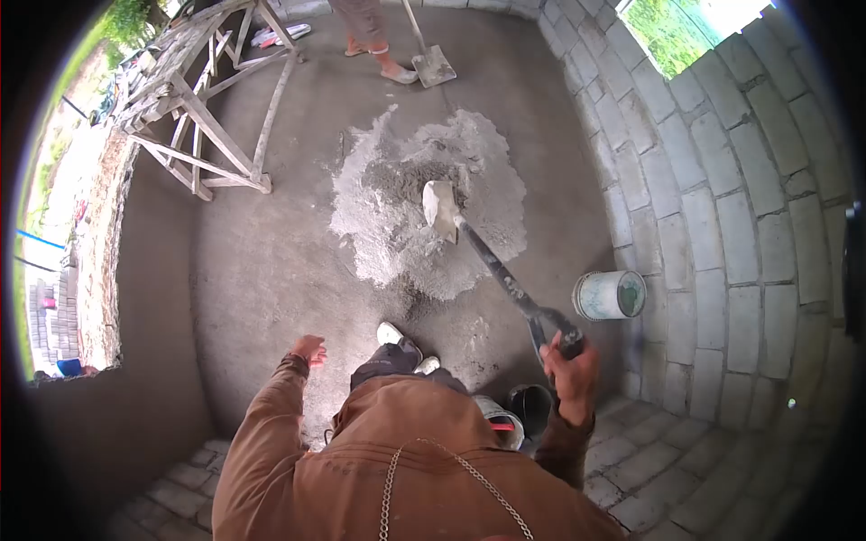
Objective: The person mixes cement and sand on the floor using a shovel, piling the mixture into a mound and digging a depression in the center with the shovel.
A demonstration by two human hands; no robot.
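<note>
The right hand (570,359) grips the handle of a long dark-shafted shovel (492,261), its pale blade on the grey cement heap (424,203) at frame centre. The left hand (309,348) hangs open. A white bucket (610,295) lies just right; another person's shovel (433,63) and a wooden trestle (203,108) stand above.

We see the mortar heap (424,212) lying mid-floor, with the shovel (469,239) resting blade-down on it, its handle running back to the right hand (570,361). A bucket (610,295) lies on its side by the block wall (722,225), right of the heap. A wooden trestle (203,117) stands toward the far left corner, and a second shovel (433,63) stands beyond the heap beside another person's feet (383,63).
</note>
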